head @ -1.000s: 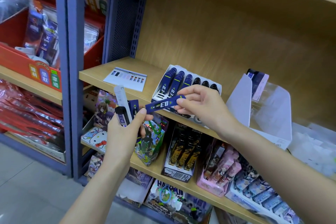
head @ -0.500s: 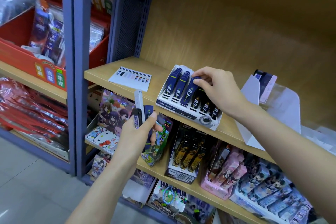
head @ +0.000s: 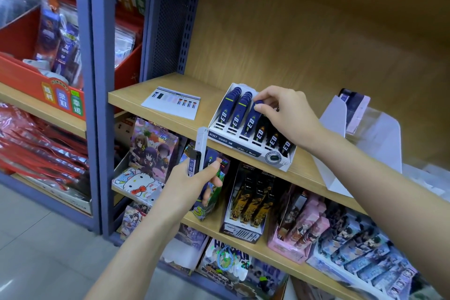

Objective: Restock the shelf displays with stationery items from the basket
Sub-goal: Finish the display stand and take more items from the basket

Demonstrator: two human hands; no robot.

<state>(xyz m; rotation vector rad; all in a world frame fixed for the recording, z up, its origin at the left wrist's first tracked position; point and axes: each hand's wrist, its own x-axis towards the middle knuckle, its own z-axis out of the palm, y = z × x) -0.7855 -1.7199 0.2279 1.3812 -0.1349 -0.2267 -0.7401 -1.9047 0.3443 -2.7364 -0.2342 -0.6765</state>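
The right hand point(head: 289, 117) pinches the top end of a blue case point(head: 250, 120) between thumb and curled fingertips. The case lies in the third slot of the box point(head: 233, 140), which sits near the front edge of the shelf point(head: 131, 95). To do this well, slide the case down its slot until its foot meets the front lip, print up and in line with the two blue stacks to its left, and let go only once it lies flat. Press lightly along the slot rather than backward, since the card box looks light and would likely skid. Whether the case is fully seated is hard to tell, as the fingers cover its upper end. The left hand point(head: 190, 185) hangs below the shelf edge, thumb and fingers wrapped round the spares point(head: 194, 162): a white, a black and a blue one. Hold them fanned so the next colour comes out cleanly; the black ones seem to belong in the right-hand slots.
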